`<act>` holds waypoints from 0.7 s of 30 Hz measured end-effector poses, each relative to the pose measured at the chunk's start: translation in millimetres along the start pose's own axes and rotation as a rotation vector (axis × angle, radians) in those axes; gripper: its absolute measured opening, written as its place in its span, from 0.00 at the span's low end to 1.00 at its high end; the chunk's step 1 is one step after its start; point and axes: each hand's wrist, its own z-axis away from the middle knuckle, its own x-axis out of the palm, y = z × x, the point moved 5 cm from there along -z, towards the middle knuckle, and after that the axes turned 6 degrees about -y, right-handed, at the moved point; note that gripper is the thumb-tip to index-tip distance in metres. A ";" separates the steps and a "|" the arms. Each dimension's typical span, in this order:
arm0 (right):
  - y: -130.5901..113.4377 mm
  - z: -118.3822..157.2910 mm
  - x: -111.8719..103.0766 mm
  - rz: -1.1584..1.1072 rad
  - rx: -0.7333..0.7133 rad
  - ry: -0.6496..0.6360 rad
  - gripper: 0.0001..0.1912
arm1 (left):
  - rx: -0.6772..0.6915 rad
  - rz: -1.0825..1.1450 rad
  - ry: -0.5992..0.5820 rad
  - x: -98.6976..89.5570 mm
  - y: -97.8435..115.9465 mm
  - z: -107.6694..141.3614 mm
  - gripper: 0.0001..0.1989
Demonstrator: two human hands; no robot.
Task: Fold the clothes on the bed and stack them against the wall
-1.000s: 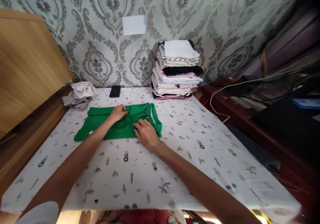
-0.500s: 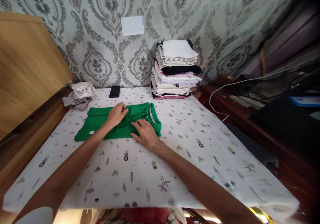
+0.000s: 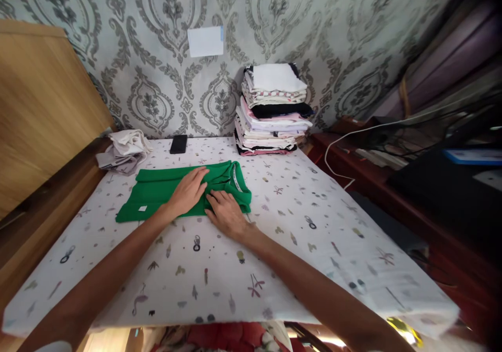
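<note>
A green shirt lies folded into a long shape on the patterned white cloth, its collar to the right and a small white tag near its left part. My left hand rests flat on the middle of the shirt with its fingers stretched out. Just right of it, my right hand lies on the shirt's near side below the collar, fingers extended and slightly bent. Neither hand grips the fabric visibly. Parts of the shirt under both palms are hidden.
A tall stack of folded clothes stands against the wall at the back. A black phone and a crumpled pile of pale clothes lie at the back left. A white cable hangs by the dark red furniture on the right.
My left hand has shifted a little to the right and toward me, and its bent fingers have flattened onto the shirt. My right hand stays in nearly the same place.
</note>
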 end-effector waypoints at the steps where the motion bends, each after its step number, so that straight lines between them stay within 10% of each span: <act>1: -1.4 3.9 -0.9 -0.017 -0.014 0.006 0.19 | 0.011 0.002 -0.063 7.9 2.5 1.9 0.22; 6: 15.2 36.2 -27.0 -0.190 -0.042 0.195 0.12 | -0.094 -0.025 -0.296 41.0 -7.2 10.1 0.28; 12: 96.1 72.2 -37.6 -0.413 0.448 0.301 0.17 | -0.131 0.066 -0.176 30.4 -9.7 10.3 0.27; 21: 90.8 66.2 -22.7 -0.502 0.488 0.253 0.21 | 0.194 -0.050 -0.038 13.9 62.6 7.4 0.13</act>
